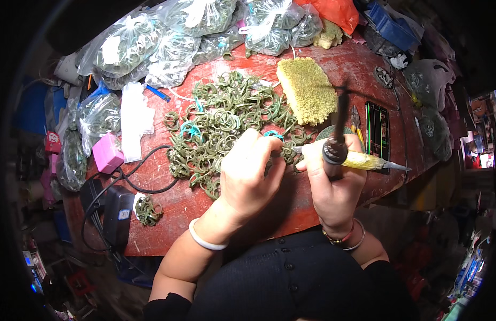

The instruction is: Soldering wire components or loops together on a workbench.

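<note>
Behind, clear bags [131, 45] hold seemingly green rings; hands grip a ring [284, 154], soldering iron [336, 143].

clear plastic bags [151, 43] along table's far edge

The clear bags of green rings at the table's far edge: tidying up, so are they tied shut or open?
Tied shut: the clear bags are bulging, their tops knotted, and no green rings spill from them.

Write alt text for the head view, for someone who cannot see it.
Seen from above, a person's left hand pinches a green ring at the edge of a pile of green rings on a red table, while the right hand grips a black-handled tool and a yellow-handled tool. A yellow sponge and bags of rings lie behind.
</note>
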Tool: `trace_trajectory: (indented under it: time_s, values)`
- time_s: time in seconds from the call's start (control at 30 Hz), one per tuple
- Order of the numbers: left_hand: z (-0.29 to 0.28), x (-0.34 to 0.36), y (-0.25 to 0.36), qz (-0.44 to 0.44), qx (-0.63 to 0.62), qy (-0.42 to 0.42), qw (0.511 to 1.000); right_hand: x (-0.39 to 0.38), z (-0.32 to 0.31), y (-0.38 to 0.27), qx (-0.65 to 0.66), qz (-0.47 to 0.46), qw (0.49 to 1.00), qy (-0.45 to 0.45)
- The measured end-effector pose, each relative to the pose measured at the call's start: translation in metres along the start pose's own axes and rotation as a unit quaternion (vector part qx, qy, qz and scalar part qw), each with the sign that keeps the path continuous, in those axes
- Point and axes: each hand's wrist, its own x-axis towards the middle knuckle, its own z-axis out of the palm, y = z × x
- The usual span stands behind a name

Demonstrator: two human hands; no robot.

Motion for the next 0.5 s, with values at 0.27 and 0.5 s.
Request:
trace_trajectory:
  time_s: [0.27, 0.5]
  values:
    - [-0.001, 0.000, 0.004, -0.095, -0.057, 0.013, 0.994, 0.009, -0.002, 0.005, 0.032, -0.019, 0.999, 0.011]
    - [-0.002, 0.004, 0.004, -0.097, -0.137, 0.006, 0.986, 0.016, -0.023, -0.001, -0.012, -0.009, 0.999, -0.042]
